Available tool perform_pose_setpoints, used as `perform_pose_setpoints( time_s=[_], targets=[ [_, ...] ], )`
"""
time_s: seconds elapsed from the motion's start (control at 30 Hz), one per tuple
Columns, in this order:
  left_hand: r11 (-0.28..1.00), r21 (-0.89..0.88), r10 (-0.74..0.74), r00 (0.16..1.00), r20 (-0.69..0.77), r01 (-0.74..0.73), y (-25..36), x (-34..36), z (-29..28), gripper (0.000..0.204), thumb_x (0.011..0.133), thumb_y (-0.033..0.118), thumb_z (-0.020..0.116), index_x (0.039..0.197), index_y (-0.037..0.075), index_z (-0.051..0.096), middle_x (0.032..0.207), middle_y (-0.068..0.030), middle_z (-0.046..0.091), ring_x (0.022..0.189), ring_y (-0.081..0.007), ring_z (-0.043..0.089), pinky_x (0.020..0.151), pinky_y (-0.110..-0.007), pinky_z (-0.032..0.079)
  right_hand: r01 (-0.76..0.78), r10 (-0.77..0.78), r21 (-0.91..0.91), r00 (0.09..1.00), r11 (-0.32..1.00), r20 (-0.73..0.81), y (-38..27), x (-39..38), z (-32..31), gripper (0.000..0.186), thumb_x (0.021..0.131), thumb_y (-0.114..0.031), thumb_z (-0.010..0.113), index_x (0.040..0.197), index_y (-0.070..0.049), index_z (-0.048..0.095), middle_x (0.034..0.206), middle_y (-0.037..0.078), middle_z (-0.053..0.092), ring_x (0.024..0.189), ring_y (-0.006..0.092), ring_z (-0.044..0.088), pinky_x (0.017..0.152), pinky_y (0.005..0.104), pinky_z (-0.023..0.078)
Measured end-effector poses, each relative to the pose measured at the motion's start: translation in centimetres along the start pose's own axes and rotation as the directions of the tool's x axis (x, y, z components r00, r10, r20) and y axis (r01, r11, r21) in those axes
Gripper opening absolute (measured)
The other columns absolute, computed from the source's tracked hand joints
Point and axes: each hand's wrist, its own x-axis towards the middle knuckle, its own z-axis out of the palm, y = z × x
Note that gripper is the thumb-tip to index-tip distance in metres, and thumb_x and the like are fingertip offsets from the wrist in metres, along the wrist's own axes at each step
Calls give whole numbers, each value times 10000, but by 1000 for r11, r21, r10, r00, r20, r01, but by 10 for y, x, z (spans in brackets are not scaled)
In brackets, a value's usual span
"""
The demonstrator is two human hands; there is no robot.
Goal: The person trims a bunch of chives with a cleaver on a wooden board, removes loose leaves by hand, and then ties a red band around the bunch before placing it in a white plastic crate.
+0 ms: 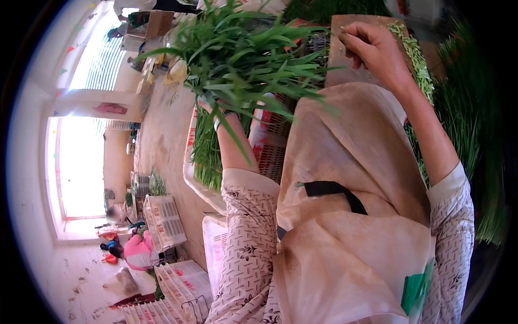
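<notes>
A bunch of long, flat-leaved greens [253, 59], like garlic chives, spreads across the top middle, its leaf tips slightly blurred. My left hand [206, 106] is at the bunch's lower left side and grips it, most of the fingers hidden by leaves; a band circles that wrist. Over a brown board [345, 75] at the top, my right hand [375, 51] is raised with fingers curled and thumb pressed to them. Whatever that pinch holds, if anything, is too small to make out. Pale green cut stalk pieces [413, 59] lie along the board's right edge.
More greens fill a white crate [189, 170] beside my left forearm, near a red and white crate [272, 137]. Tall greens [464, 119] stand at right. A stained beige apron [350, 162] covers my lap. A person in pink [139, 251] works at left among stacked crates [164, 221].
</notes>
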Motion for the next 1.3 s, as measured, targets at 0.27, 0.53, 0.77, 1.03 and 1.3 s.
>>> perform_pose_setpoints(
  time_s=[0.27, 0.53, 0.77, 1.03, 1.3],
  targets=[
    [969, 213, 145, 987, -69, -127, 116, 57, -71, 586, 938, 505, 462, 1359, 98, 496, 1357, -101, 530, 1250, -297, 495, 1070, -469, 388, -183, 187, -62, 980, 981, 63, 26, -26, -12, 227, 961, -217, 565, 849, -32, 637, 666, -14, 572, 556, 60, 536, 508, 221, 405],
    [656, 747, 226, 915, -333, 110, 277, 7, -160, 557, 795, 107, 716, 1302, 5, 507, 1154, -144, 635, 1000, -271, 650, 901, -393, 536, -396, 425, -171, 882, 902, 202, 56, -30, 4, 181, 963, -159, 562, 845, -39, 627, 639, -20, 555, 539, 55, 520, 484, 218, 386],
    [572, 725, -122, 913, -389, 385, 203, 68, -168, 605, 663, 21, 774, 1217, -40, 540, 985, -137, 674, 798, -250, 688, 747, -358, 591, -440, 479, -207, 853, 874, 208, 103, 14, 16, 147, 970, -156, 552, 868, -75, 619, 656, -32, 549, 525, 36, 493, 489, 198, 375],
    [263, 840, -460, 827, -323, 474, 116, 161, -210, 581, 628, 102, 796, 1168, -16, 618, 956, -86, 685, 837, -180, 648, 818, -338, 520, -520, 562, -258, 816, 815, 133, 126, 27, 46, 133, 979, -169, 560, 910, -74, 623, 704, -17, 585, 539, 40, 525, 490, 190, 374],
    [-71, 984, -451, 875, -175, 160, 22, 219, -262, 980, 538, 292, 850, 1354, -101, 475, 1296, -213, 572, 1141, -255, 588, 971, -297, 453, -597, 655, -316, 746, 737, 118, 139, 28, 69, 132, 976, -164, 572, 918, -60, 630, 706, -11, 589, 546, 44, 535, 499, 190, 391]
  ],
)
